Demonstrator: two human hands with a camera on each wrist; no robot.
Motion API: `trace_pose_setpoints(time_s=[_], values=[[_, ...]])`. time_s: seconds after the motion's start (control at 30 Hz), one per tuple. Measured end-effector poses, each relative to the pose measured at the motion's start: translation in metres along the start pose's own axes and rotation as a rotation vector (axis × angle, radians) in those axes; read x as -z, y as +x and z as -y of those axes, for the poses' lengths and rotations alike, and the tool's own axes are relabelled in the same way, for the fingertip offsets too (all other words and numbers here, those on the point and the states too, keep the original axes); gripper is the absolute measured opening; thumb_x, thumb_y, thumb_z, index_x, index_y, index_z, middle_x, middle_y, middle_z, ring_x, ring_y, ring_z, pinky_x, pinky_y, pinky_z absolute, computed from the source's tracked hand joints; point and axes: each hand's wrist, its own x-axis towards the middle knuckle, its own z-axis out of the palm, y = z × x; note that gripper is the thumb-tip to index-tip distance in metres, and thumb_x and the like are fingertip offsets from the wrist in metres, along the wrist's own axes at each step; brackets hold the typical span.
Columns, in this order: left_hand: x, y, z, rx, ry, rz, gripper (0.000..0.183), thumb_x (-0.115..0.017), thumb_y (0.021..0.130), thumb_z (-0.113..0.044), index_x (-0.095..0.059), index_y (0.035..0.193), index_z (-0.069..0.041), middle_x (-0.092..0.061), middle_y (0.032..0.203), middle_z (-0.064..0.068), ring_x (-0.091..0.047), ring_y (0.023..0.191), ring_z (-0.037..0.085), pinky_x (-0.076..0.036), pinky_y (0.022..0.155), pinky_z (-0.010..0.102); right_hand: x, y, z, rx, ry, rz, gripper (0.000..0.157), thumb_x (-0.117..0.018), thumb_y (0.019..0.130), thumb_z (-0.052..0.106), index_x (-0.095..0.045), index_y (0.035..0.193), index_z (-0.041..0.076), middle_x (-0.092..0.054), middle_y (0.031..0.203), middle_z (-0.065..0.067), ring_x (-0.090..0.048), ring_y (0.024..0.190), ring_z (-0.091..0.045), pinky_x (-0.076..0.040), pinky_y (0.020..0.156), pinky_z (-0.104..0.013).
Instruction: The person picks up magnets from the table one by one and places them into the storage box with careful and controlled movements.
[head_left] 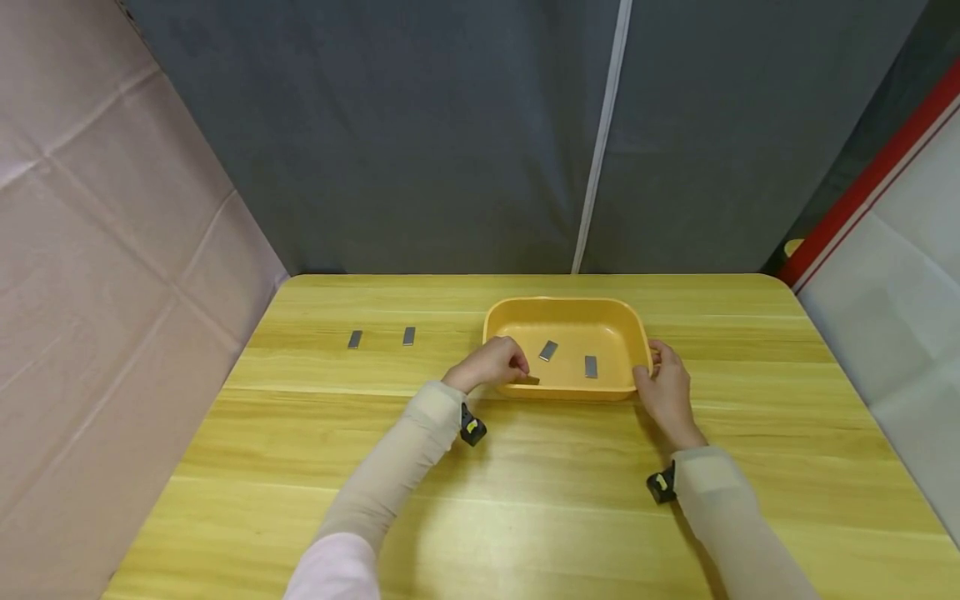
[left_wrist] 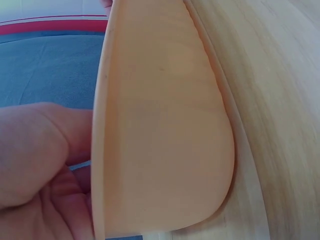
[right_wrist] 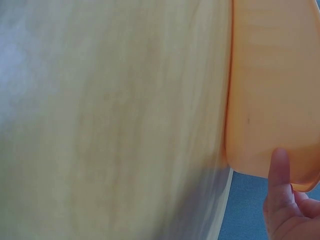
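A shallow yellow plastic basin (head_left: 567,392) stands on the wooden table. My left hand (head_left: 493,363) reaches over its near left corner with curled fingers, pinching a small dark flat piece (head_left: 531,381) just inside the near wall. The left wrist view shows the basin's outer wall (left_wrist: 165,120) with the left hand (left_wrist: 35,155) behind its rim, hiding the fingertips. My right hand (head_left: 666,385) grips the basin's right end; its thumb (right_wrist: 280,165) presses the outside wall. Two small grey rectangular pieces, one tilted (head_left: 548,351) and one straighter (head_left: 591,367), lie on the basin floor.
Two more grey rectangular pieces, one farther left (head_left: 355,339) and one nearer the basin (head_left: 408,336), lie apart on the table (head_left: 525,517). A dark grey curtain (head_left: 420,142) hangs behind the table's far edge. Pale sheets flank both sides.
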Motion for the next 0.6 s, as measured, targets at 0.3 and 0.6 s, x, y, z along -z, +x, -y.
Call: trace_pose_setpoints(time_s=[0.3,0.6], values=[[-0.0003,0.0037,-0.0013,0.014,0.028,0.035,0.006,-0.061,0.082,-0.006,-0.068,0.082,-0.005,-0.062,0.079,0.001,-0.052,0.068,0.01,-0.044,0.062,0.019,-0.0005,-0.0009,-0.0013,0.008,0.003,0.008,0.042,-0.046,0.082,-0.001,-0.041,0.122,-0.011,-0.048,0.096,-0.024,-0.048,0.079,-0.03,-0.04,0.063,-0.035],[-0.0022,0.0082,-0.0031,-0.024,0.075,0.056,0.009,-0.059,0.083,-0.002,-0.068,0.081,-0.005,-0.063,0.079,0.002,-0.051,0.068,0.011,-0.044,0.063,0.019,0.0,-0.0002,-0.0009,0.024,0.005,-0.003,0.042,-0.046,0.081,-0.001,-0.041,0.121,-0.012,-0.048,0.095,-0.024,-0.048,0.078,-0.03,-0.039,0.062,-0.034]])
